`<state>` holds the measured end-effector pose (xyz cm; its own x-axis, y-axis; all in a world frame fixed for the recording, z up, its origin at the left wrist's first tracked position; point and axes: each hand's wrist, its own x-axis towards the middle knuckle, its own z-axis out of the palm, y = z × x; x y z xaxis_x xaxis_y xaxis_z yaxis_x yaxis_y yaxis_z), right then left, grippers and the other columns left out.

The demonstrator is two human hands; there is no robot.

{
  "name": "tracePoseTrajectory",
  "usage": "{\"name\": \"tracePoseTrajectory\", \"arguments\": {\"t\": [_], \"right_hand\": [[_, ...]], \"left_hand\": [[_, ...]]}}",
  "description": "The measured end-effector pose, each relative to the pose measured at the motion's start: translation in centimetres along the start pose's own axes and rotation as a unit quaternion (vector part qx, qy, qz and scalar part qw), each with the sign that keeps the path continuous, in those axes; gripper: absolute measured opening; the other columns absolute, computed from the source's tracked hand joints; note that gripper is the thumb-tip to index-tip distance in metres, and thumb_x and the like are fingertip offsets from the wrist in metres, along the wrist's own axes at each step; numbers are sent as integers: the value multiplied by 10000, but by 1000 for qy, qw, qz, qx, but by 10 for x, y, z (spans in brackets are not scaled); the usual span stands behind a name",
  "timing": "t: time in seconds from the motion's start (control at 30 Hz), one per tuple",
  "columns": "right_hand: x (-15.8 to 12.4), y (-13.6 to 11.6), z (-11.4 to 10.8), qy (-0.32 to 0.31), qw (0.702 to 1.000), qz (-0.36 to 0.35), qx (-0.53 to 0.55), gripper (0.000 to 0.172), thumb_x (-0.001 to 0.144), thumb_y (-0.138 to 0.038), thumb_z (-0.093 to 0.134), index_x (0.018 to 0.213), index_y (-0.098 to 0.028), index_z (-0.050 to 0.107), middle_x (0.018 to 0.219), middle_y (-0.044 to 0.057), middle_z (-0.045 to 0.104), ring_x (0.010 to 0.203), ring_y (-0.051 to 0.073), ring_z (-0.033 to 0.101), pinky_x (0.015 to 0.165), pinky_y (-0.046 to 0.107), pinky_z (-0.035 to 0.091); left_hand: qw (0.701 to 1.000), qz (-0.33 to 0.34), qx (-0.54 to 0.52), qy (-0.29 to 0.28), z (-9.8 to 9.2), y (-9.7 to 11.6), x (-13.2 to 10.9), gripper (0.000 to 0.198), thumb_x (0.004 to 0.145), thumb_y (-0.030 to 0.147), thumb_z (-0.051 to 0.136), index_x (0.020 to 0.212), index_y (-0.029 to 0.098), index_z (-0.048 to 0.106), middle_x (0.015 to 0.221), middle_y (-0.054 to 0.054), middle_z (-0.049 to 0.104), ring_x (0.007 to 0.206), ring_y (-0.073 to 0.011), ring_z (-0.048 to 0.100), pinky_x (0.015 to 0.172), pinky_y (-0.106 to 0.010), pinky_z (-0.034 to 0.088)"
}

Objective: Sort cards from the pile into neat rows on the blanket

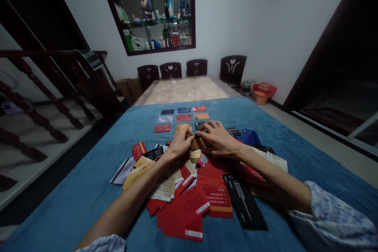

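Observation:
A gold-coloured card (198, 143) is held between my two hands above a loose pile of cards. My left hand (180, 142) pinches its left end with thumb and fingers. My right hand (219, 138) curls over its right end, fingers bent. Beneath and in front of my forearms lie many overlapping red cards (189, 206), a long black card (245, 201) and cream cards (165, 189). Beyond my hands, cards lie in neat rows, among them a red card (183, 117) and an orange card (201, 116). My fingers partly hide the nearest row.
A blue cloth (97, 173) covers the near part of the long table, and bare marble-like tabletop (183, 90) shows beyond it. Blue cards (251, 137) lie right of the pile. Dark chairs (232, 67) stand at the far end, with a wooden railing (35, 86) to the left.

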<state>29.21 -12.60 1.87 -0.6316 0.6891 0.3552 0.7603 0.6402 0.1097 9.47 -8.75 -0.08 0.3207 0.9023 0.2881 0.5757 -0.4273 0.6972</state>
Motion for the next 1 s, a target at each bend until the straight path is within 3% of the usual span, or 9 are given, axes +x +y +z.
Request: {"name": "tracePoseTrajectory", "arguments": {"t": [0.4,0.53,0.83,1.0], "right_hand": [[0,-4,5,72,995,-34,-66,433,843,-409,645,1212,-183,625,1033,116,653,1051,301,458,963,487,255],[2,-8,9,111,990,-38,-75,256,927,-275,525,1124,-185,660,927,93,671,984,264,480,975,473,254],[1,-15,9,113,992,-8,-63,302,942,-259,472,1175,-196,654,965,108,679,1014,281,484,994,492,265],[0,-15,11,128,989,-11,-75,270,955,-217,446,1120,-191,657,902,88,675,962,256,491,1009,452,263]], "left_hand": [[975,-63,-211,40,6,1,2,142,678,162,704,705,154,565,552,42,587,536,-95,569,519,-169,400],[968,-76,-236,38,6,5,1,195,662,179,737,686,154,545,559,38,598,526,-99,587,513,-173,412],[952,-135,-271,38,3,23,-3,205,644,141,710,650,166,506,514,54,573,503,-97,575,525,-194,423],[945,-138,-294,34,3,29,-6,258,657,223,750,703,171,502,558,48,590,544,-105,586,565,-212,438]]}}
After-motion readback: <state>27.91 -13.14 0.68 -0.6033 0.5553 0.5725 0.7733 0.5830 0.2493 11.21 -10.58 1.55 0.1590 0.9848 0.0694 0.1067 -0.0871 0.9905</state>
